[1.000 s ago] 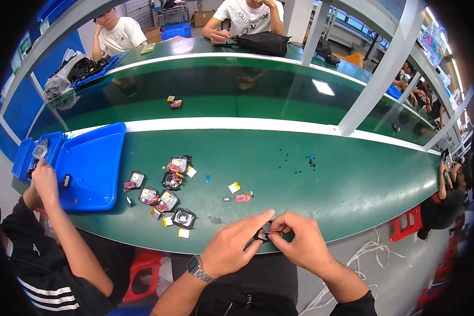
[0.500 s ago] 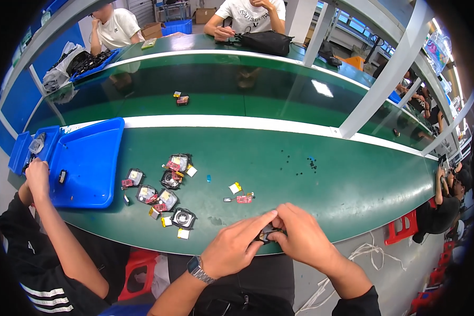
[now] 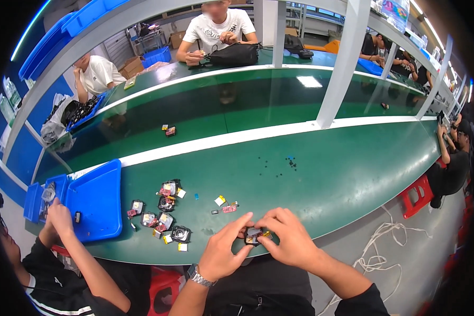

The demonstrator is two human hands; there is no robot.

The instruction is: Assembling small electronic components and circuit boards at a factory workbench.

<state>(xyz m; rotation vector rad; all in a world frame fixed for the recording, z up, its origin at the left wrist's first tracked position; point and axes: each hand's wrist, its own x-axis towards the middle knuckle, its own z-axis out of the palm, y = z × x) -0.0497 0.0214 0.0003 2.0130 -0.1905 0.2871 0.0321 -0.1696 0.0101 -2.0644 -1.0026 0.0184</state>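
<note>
A small black device housing (image 3: 252, 238), open on top, sits between my hands at the table's near edge. Pale, red and yellow parts show inside it. My left hand (image 3: 222, 249) curves round its left side with the watch-wearing wrist below. From the right, my right hand (image 3: 291, 240) grips the housing with thumb and fingers, close to a yellow piece. Just beyond my hands lie a loose red circuit board (image 3: 229, 209) and a yellow-and-white battery-like piece (image 3: 219, 200). To the left is a cluster of similar opened housings (image 3: 165, 220) with boards and small white-yellow pieces.
A blue tray (image 3: 115, 203) stands at the left, where a co-worker's hand (image 3: 59, 217) reaches by smaller blue bins. Tiny black pieces (image 3: 293, 164) are scattered farther back on the green table (image 3: 342, 174). A white upright post (image 3: 339, 68) rises behind. Other people sit across and at right.
My view has tilted up and turned. My hands have drawn apart from their closed-over position, so the housing's inside now shows between them.
</note>
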